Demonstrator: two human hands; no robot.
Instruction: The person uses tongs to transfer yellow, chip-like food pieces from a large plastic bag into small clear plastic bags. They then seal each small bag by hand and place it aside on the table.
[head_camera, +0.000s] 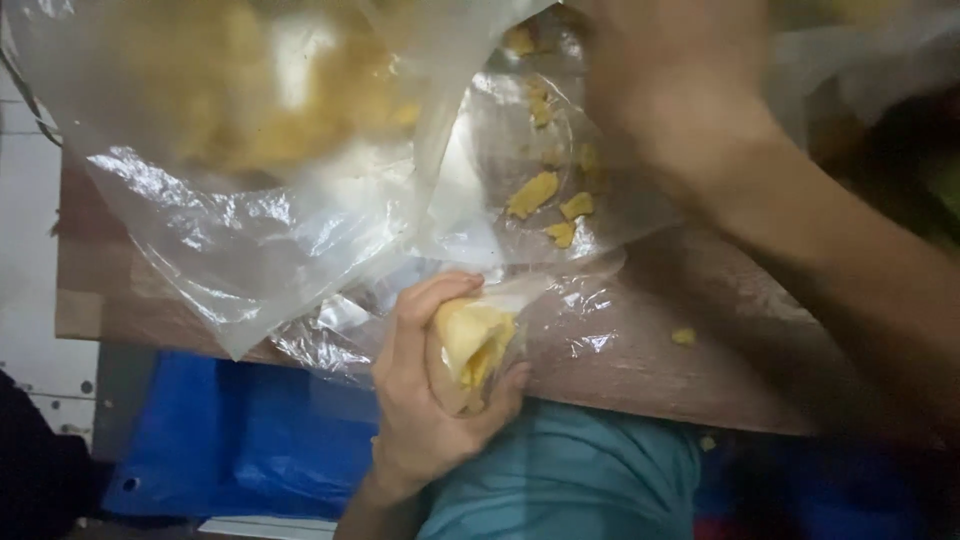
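Observation:
My left hand (425, 395) is closed around a rolled yellow piece of food (470, 340) wrapped in clear plastic, at the near edge of a wooden table (640, 365). My right hand (665, 60) is blurred at the top, reaching into a large clear plastic bag (300, 230) that lies on the table. Its fingers are hidden, so I cannot tell whether it holds anything. Yellow crumbs (545, 205) cling to the inside of the bag, and a blurred yellow mass (240, 90) fills its upper left part.
A single yellow crumb (684, 337) lies on the bare wood to the right. Below the table edge are a blue tarp (240, 440) and my teal-clad lap (570, 475). White tiles (25, 250) show at the left.

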